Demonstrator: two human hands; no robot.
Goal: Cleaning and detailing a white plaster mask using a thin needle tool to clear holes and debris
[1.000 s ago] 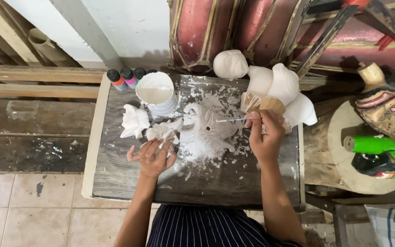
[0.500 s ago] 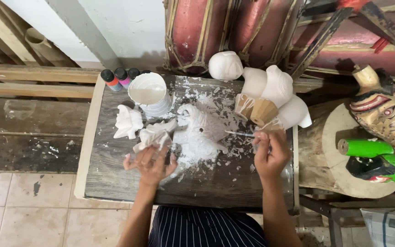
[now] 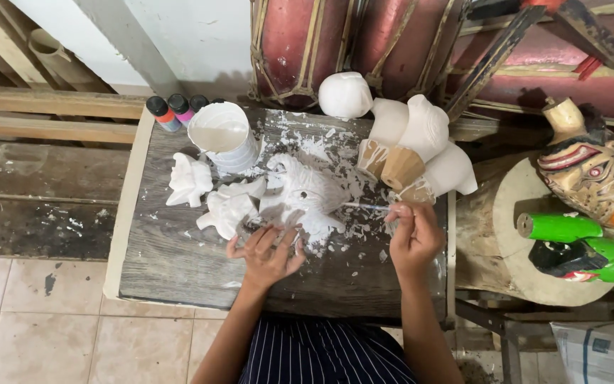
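Work in hand: white priming of a carved mask, lying face-up mid-table, just below the paint tub.
Left hand: fingers spread and released, tips pressing on the near edge of the mask to steady it; nothing grasped.
Right hand: fingers pinched shut around a thin paintbrush, which lies roughly level, its tip at the mask's right flank.
Done, by my reading: the mask looks white over all the surface that shows; no bare wood visible on it from this angle. Two smaller carved pieces at its left are likewise white, one touching the mask, and the left hand is near it.
Left, by my reading: touch-up along the right side where the brush sits; underside cannot be judged. No colour on the piece yet; the small colour bottles at the table's far corner stand capped.
Supplies: white paint tub, open, near the mask's upper left.
Also primed: a cluster of white heads at far right of the table, some bases still bare wood.
Table: grey planks, spattered with white flecks around the mask.
Off-table, right: finished painted mask and a green piece on a round stand.
Change since earlier frames: the right hand has dropped away from the cluster of heads toward the near edge; the left hand has stayed on the mask; the view has shifted slightly.
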